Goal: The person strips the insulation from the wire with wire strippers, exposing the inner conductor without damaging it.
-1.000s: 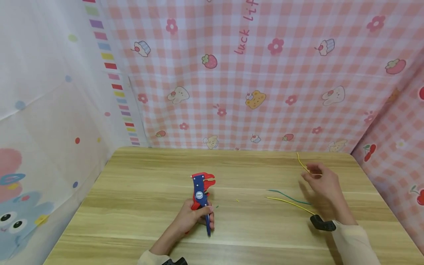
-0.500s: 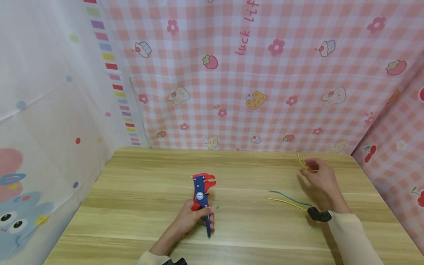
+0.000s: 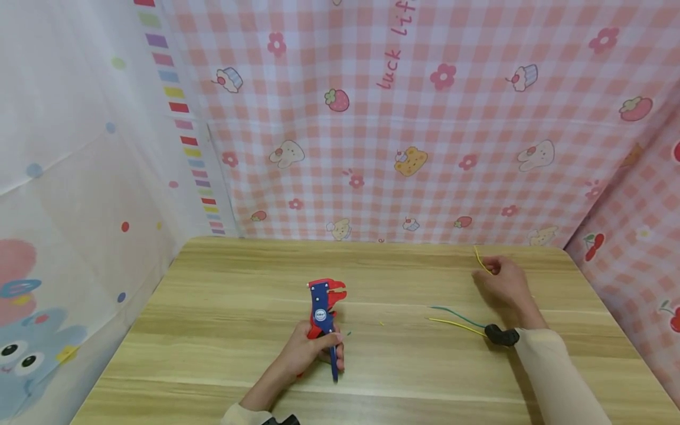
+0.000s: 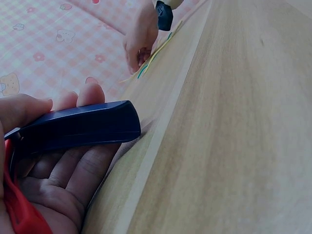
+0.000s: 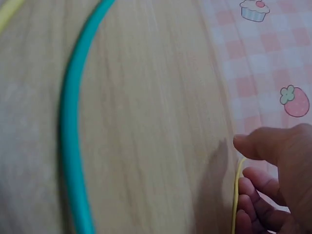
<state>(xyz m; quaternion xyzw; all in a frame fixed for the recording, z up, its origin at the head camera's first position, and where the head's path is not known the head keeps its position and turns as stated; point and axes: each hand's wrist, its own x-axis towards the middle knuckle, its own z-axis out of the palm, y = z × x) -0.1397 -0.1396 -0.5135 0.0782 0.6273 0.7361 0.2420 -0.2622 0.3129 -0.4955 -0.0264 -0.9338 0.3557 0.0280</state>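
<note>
Blue and red wire strippers (image 3: 320,295) are gripped in my left hand (image 3: 313,348), palm side up around the handles. The blue handle (image 4: 92,124) crosses the fingers in the left wrist view. At the far right of the table my right hand (image 3: 509,286) is beside a yellow wire (image 3: 480,260). In the right wrist view the wire (image 5: 236,195) runs past the curled fingertips; thumb and forefinger stand apart, without a visible pinch. A green wire (image 3: 451,311) and another yellow wire (image 3: 451,322) lie closer in, partly hidden by the right wrist's black camera.
Tiny yellow (image 3: 381,323) and green scraps (image 3: 349,333) lie on the wooden table (image 3: 212,330) right of the wire strippers. A pink checked cloth (image 3: 404,118) hangs along the back edge. Other cloths hang at both sides.
My right hand has moved slightly left and away from me, by the far yellow wire, whose visible end shifted a little left. The left hand and wire strippers have stayed in place.
</note>
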